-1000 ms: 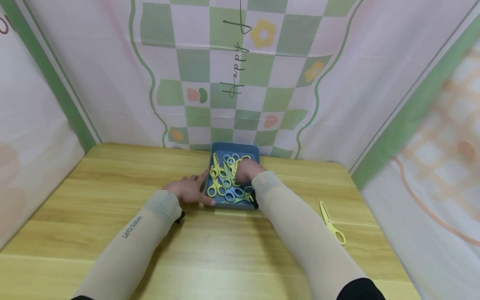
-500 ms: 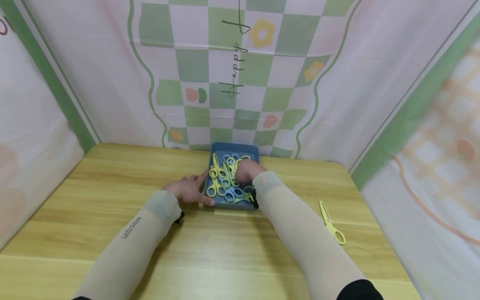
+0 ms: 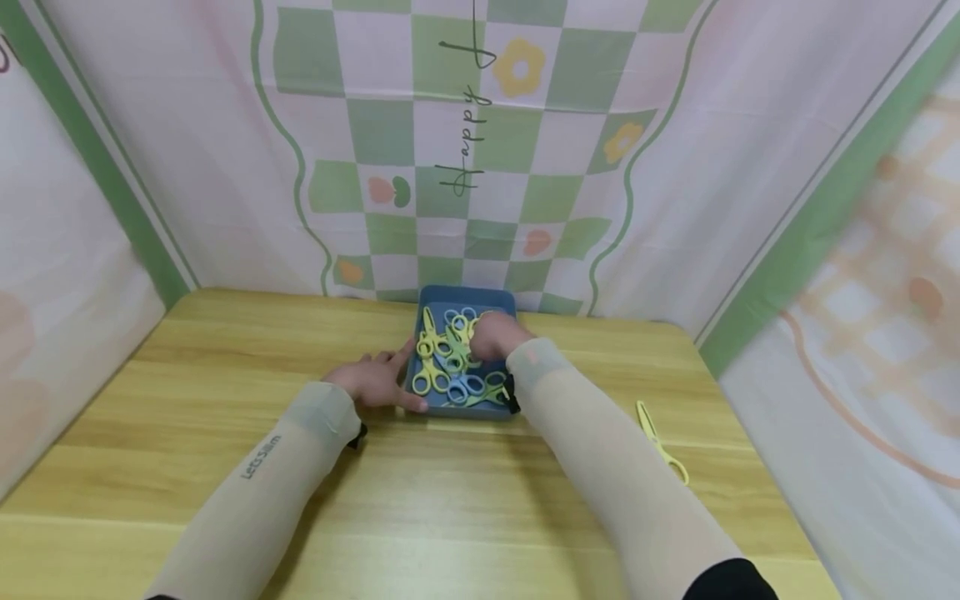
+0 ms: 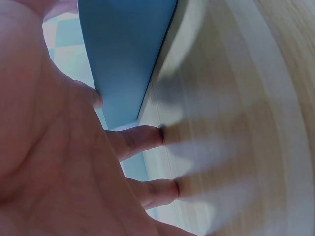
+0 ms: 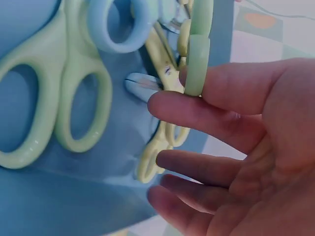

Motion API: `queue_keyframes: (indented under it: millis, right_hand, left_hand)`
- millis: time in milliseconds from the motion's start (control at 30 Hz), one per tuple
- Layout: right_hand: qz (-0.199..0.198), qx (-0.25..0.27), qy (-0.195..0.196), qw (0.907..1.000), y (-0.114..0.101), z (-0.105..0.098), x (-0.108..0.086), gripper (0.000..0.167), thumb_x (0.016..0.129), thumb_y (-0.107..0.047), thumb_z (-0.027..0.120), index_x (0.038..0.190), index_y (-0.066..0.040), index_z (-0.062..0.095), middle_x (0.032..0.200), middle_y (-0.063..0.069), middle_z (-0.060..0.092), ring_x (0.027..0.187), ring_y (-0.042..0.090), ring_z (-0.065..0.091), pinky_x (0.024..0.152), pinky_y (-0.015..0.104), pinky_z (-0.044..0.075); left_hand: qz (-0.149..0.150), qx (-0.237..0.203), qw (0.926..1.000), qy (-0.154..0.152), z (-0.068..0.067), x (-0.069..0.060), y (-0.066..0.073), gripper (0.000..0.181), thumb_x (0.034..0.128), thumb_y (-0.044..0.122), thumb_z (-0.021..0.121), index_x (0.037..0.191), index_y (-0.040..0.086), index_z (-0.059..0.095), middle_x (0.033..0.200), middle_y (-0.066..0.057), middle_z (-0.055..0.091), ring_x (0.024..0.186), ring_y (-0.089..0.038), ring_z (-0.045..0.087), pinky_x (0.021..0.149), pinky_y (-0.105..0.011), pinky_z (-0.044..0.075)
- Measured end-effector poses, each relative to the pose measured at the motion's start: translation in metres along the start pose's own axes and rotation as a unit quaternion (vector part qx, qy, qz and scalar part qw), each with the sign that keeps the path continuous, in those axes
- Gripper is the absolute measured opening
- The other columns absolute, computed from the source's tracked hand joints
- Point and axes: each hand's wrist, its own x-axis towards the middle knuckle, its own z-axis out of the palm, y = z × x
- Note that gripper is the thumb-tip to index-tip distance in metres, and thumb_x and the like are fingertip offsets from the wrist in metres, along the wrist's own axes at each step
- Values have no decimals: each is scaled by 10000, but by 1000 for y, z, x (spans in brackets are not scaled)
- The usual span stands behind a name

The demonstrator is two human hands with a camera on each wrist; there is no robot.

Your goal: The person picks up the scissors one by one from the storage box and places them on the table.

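A shallow blue tray (image 3: 467,293) stands at the back of the table, holding several yellow, green and blue scissors. My left hand (image 3: 378,382) is at its left side, fingers spread, with the thumb at the near left corner. In the left wrist view the left hand (image 4: 74,142) has its fingertips down on the wood by the tray wall (image 4: 125,54). My right hand (image 3: 497,335) reaches into the tray. Up close, the right hand (image 5: 246,132) pinches the handle of green scissors (image 5: 198,64) between thumb and forefinger; the other fingers are loosely bent. Another pair of green scissors (image 5: 47,93) lies nearby.
Yellow scissors (image 3: 654,433) lie alone on the wooden table (image 3: 450,508), partly behind the right forearm. A printed checkered cloth (image 3: 442,125) hangs right behind the tray, and more cloth hangs on both sides.
The right hand has shifted very slightly within the tray, and the green scissors near its fingers have moved a little. The left hand keeps its place; the whole view has drifted slightly.
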Motion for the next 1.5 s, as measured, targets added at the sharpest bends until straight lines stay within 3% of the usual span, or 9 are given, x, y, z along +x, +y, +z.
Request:
queue_keyframes:
  millis: [267, 600, 733, 833, 933, 1167, 1300, 1400, 1500]
  right_hand:
    - [27, -21, -133, 9999, -4, -5, -2, 336, 911, -51, 541, 583, -124, 549, 641, 25, 472, 519, 161, 384, 532, 300, 404]
    - [-481, -638, 240, 9965, 2, -3, -14, 296, 903, -77, 531, 609, -114, 529, 742, 56, 526, 662, 204, 453, 666, 343, 430]
    - [-591, -439, 580, 9956, 8, -2, -20, 262, 826, -47, 546, 584, -127, 486, 741, 75, 553, 681, 222, 506, 739, 380, 498]
    - [-653, -439, 910, 9927, 13, -2, -26, 306, 812, -68, 569, 531, -128, 464, 832, 109, 666, 927, 278, 632, 1009, 410, 435]
    - [-750, -618, 1084, 9893, 20, -3, -30, 378, 845, -105, 587, 485, -124, 476, 915, 148, 730, 1252, 320, 541, 1176, 409, 183]
    - [-983, -497, 1373, 9844, 38, -1, -41, 420, 866, -148, 604, 455, -129, 520, 717, 101, 705, 1319, 330, 484, 1162, 404, 232]
    - [-966, -103, 1583, 9826, 52, -1, -50, 422, 854, -162, 622, 441, -128, 544, 981, 155, 735, 1326, 348, 469, 1124, 446, 309]
    - [-799, 149, 1647, 9830, 63, -2, -59, 421, 860, -180, 631, 451, -118, 553, 1326, 202, 604, 1351, 384, 428, 1086, 497, 357]
    - [-682, 241, 1680, 9831, 75, -5, -68, 428, 872, -190, 631, 463, -102, 539, 1422, 244, 507, 1364, 427, 393, 1041, 557, 390]
  left_hand:
    - [-30, -17, 10000, 7, 0, 2, -3, 1279, 681, 768, 730, 1593, 366, -70, 1638, -192, 93, 1444, -522, 28, 1065, -740, 100]
    - [21, -23, 10000, 9, 1, -4, 0, 1293, 675, 781, 720, 1600, 334, -64, 1635, -201, 93, 1446, -514, 33, 1080, -722, 100]
    - [25, 6, 10000, 9, 2, -3, -2, 1294, 686, 768, 726, 1604, 307, -61, 1635, -200, 85, 1448, -508, 27, 1085, -715, 95]
    - [-10, -16, 10000, -5, 2, -2, -2, 1275, 696, 749, 735, 1602, 324, -56, 1640, -180, 84, 1454, -496, 21, 1084, -717, 89]
    - [-20, -17, 10000, -27, 1, -2, 0, 1267, 701, 742, 738, 1601, 331, -54, 1642, -172, 82, 1456, -491, 16, 1087, -713, 92]
    - [77, 17, 10000, -20, 0, -6, 3, 1296, 682, 763, 733, 1611, 292, -38, 1633, -207, 99, 1440, -527, 33, 1066, -739, 102]
    - [26, 1, 10000, -11, 2, -4, 1, 1316, 651, 793, 727, 1608, 314, -40, 1635, -193, 104, 1443, -520, 31, 1063, -742, 99]
    - [19, 0, 10000, -27, 1, -4, 1, 1302, 668, 780, 728, 1606, 316, -48, 1637, -192, 93, 1446, -515, 23, 1071, -733, 98]
    - [44, -24, 10000, -21, 0, -7, 3, 1272, 707, 743, 733, 1607, 308, -54, 1635, -206, 81, 1442, -523, 18, 1069, -735, 102]
